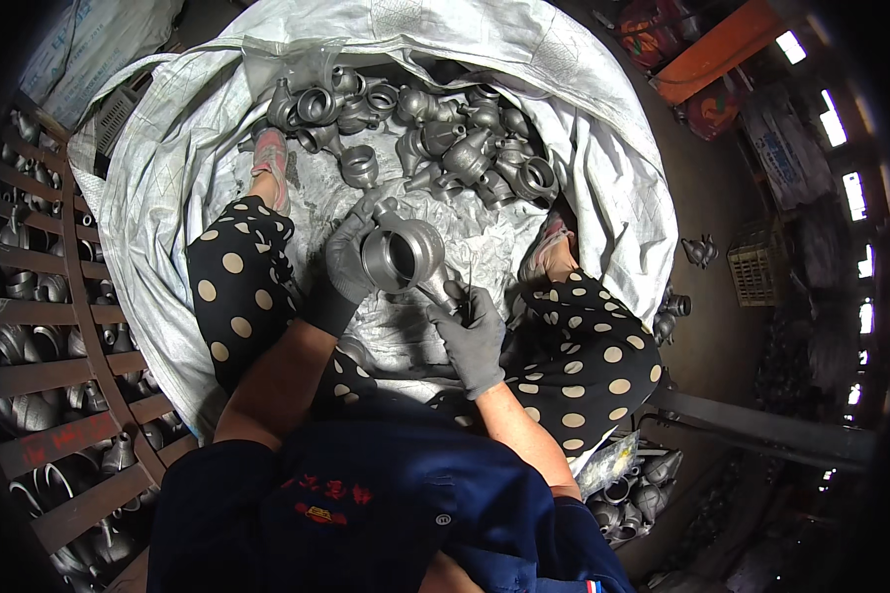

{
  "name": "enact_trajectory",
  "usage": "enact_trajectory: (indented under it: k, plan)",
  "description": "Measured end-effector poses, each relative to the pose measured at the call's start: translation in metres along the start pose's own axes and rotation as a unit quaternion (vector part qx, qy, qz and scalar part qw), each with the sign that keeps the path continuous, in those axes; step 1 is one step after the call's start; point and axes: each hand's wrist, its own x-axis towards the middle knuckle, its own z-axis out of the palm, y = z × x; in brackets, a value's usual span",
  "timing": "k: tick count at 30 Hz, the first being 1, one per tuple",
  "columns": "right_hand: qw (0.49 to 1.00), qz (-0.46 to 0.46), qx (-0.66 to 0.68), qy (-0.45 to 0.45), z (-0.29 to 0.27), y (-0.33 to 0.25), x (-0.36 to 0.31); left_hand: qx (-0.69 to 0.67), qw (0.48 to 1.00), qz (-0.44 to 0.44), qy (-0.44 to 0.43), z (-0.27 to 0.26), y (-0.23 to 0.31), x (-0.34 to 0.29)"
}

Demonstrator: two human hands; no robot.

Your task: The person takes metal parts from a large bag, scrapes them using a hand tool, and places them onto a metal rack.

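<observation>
A grey metal casting [427, 244] with a wide round mouth and narrower necks is held up between my legs. My left hand [348, 255], in a grey glove, grips it from the left side, fingers wrapped round its back. My right hand [472, 341], gloved too, is closed at the casting's lower right neck. A thin dark tool [469, 294] sticks up from its fingers; its exact kind is too small to tell. Beyond both hands, a pile of similar castings [470, 148] lies inside a large white woven sack [623, 178].
My legs rest inside the open sack, feet near the pile. To the left stands a rusty slatted metal cage [76, 287] full of castings. At right are a yellowish crate [755, 275], a loose casting [700, 250] on the floor and an orange beam [717, 51].
</observation>
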Motion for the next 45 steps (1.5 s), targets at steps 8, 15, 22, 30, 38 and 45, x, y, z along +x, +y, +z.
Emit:
enact_trajectory:
  k: [8, 15, 22, 30, 38, 45]
  plan:
    - [0.984, 0.068, 0.161, -0.046, -0.012, 0.023, 0.016, 0.261, 0.963, 0.068, -0.005, 0.019, 0.007, -0.008]
    - [0.947, 0.159, 0.267, -0.083, -0.023, 0.011, 0.019, 0.349, 0.93, 0.113, -0.019, 0.032, 0.013, -0.019]
    - [0.942, 0.169, 0.277, -0.083, -0.024, -0.001, 0.018, 0.368, 0.924, 0.109, -0.004, 0.036, 0.013, -0.023]
    - [0.943, 0.165, 0.278, -0.079, -0.025, -0.006, 0.018, 0.394, 0.914, 0.095, 0.006, 0.042, 0.01, -0.029]
    - [0.939, 0.19, 0.275, -0.08, -0.026, -0.003, 0.019, 0.441, 0.893, 0.081, 0.045, 0.042, 0.009, -0.03]
    - [0.952, 0.2, 0.224, -0.061, -0.026, 0.006, 0.019, 0.473, 0.876, 0.086, 0.045, 0.044, 0.01, -0.033]
